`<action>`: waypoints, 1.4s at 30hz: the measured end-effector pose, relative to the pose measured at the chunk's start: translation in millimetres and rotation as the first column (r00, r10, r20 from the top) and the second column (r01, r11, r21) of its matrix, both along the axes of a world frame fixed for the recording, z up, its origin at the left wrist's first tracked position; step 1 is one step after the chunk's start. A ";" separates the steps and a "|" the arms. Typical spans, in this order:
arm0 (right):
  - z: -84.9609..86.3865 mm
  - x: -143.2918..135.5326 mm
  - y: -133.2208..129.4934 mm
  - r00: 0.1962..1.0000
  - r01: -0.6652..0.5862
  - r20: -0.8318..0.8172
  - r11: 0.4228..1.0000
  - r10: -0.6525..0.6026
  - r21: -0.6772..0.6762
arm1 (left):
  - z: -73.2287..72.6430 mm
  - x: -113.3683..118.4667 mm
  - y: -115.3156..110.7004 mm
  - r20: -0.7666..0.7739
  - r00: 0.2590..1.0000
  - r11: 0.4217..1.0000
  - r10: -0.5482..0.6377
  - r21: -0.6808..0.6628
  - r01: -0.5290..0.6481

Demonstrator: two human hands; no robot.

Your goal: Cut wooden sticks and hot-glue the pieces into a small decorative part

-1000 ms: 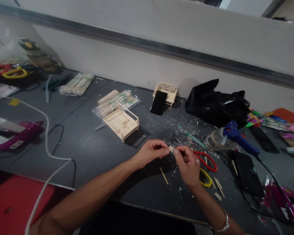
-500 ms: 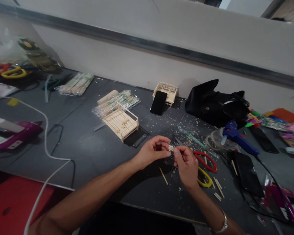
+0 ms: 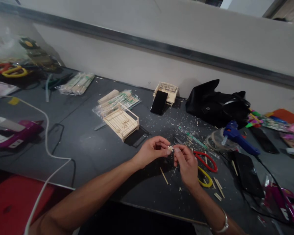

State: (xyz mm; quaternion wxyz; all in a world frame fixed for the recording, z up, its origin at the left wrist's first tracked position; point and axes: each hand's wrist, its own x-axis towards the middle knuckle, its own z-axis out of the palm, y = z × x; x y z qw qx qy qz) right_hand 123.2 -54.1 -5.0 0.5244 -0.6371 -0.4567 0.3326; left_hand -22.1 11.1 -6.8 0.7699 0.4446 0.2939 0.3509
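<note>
Between my two hands is a small star-shaped flower of pale wooden stick pieces (image 3: 171, 148). My left hand (image 3: 154, 150) pinches it from the left, thumb below and fingers curved above. From the right, my right hand (image 3: 186, 163) grips its edge with thumb and fingertips. Beside my right hand lie scissors with one red and one yellow handle (image 3: 206, 161); their blades are partly hidden. A loose stick (image 3: 164, 176) rests on the table below my hands. Beyond my left hand stands a miniature stick-built bed frame (image 3: 122, 122) with small pieces on its slats.
A phone (image 3: 159, 102) leans on a small stick-built bench (image 3: 170, 93). Bagged sticks (image 3: 129, 99), a black bag (image 3: 215, 106), a blue glue gun (image 3: 240, 138) and a dark phone (image 3: 248, 173) lie around. Wood scraps litter the table (image 3: 88, 163). A white cable (image 3: 47, 140) crosses the left.
The little flower has turned slightly between my fingertips. Both hands keep nearly the same place, and everything else on the table stays put.
</note>
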 end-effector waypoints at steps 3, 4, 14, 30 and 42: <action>4.6 -1.2 1.0 1.000 -0.018 -0.002 1.000 0.018 0.003 | 0.4 0.3 -0.1 0.004 1.000 1.000 -0.022 -0.001 0.022; 5.6 -1.5 1.3 1.000 -0.016 -0.006 1.000 0.016 0.001 | 0.5 0.4 -0.1 0.008 1.000 1.000 -0.024 -0.002 0.025; 0.9 -2.8 3.9 0.926 -0.006 -0.377 0.999 -0.014 -0.051 | -4.7 0.0 0.7 0.026 0.999 0.997 0.021 0.073 -0.023; 5.0 -4.2 5.3 0.861 -0.022 -0.509 0.995 -0.028 -0.093 | 1.4 -1.1 -0.3 0.005 0.993 0.992 0.119 0.032 -0.119; 7.2 1.1 7.5 0.872 0.011 -0.488 0.998 -0.042 -0.066 | 8.0 -6.6 8.5 -0.067 0.850 0.850 0.522 0.131 -0.511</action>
